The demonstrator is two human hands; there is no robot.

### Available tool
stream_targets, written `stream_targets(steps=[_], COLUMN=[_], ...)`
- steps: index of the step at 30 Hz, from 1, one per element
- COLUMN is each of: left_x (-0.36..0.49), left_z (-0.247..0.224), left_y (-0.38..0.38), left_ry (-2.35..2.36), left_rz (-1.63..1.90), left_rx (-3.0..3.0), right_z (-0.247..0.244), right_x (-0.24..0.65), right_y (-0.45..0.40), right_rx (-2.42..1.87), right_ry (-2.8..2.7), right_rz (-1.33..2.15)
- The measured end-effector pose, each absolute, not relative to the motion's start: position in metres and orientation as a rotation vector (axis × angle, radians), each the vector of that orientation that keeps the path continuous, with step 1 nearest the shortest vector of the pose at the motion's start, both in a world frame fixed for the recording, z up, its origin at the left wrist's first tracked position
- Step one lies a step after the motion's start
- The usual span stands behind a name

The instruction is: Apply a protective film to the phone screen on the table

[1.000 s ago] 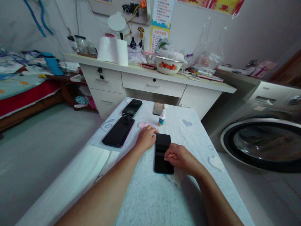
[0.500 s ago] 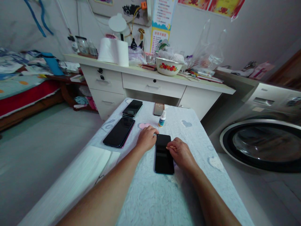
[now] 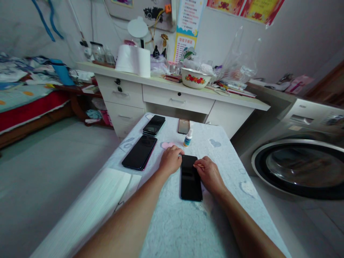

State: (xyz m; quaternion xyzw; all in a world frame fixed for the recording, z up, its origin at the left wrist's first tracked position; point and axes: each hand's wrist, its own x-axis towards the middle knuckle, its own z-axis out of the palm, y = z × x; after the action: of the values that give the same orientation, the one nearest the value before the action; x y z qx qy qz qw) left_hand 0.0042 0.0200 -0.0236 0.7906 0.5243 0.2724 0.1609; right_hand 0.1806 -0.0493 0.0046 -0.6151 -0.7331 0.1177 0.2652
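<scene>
A black smartphone [image 3: 191, 182] lies face up on the cloth-covered table. My left hand [image 3: 171, 159] is at its upper left corner, thumb and fingers curled in and pressed against the edge. Over the phone's right edge, my right hand [image 3: 209, 171] is closed with the fingertips pinched together just above the screen; whatever is in the pinch is too small to make out. A small white bottle [image 3: 187, 138] with a blue and yellow label stands beyond the phone. To the left lie a larger pair of stacked phones [image 3: 139, 152] and another phone stack [image 3: 154, 124].
A clear phone case [image 3: 184, 126] lies near the table's far end. White sheets [image 3: 107, 190] are at the left edge. Behind stands a white desk [image 3: 177, 100] with a flowered enamel bowl [image 3: 195, 77] and tissue rolls [image 3: 133, 60]. A washing machine [image 3: 301, 114] is on the right.
The whole view has shifted slightly, so things sit a little further right and lower. My right hand's fingertips have moved slightly up and toward the phone's right edge. My left hand stays at the corner.
</scene>
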Motion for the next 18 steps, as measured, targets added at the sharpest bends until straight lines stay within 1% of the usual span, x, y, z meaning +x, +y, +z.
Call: stream_targets(steps=[9, 18], left_x=[0.003, 0.003], left_z=[-0.020, -0.021], left_y=[0.020, 0.022], left_ry=[1.486, 1.484], left_rz=[0.786, 0.783], left_rx=[2.248, 2.265], right_z=[0.017, 0.005], right_x=[0.183, 0.185], right_y=[-0.032, -0.014], right_rx=[-1.737, -1.816], right_ry=[-2.111, -1.985], right_rz=[0.350, 0.204])
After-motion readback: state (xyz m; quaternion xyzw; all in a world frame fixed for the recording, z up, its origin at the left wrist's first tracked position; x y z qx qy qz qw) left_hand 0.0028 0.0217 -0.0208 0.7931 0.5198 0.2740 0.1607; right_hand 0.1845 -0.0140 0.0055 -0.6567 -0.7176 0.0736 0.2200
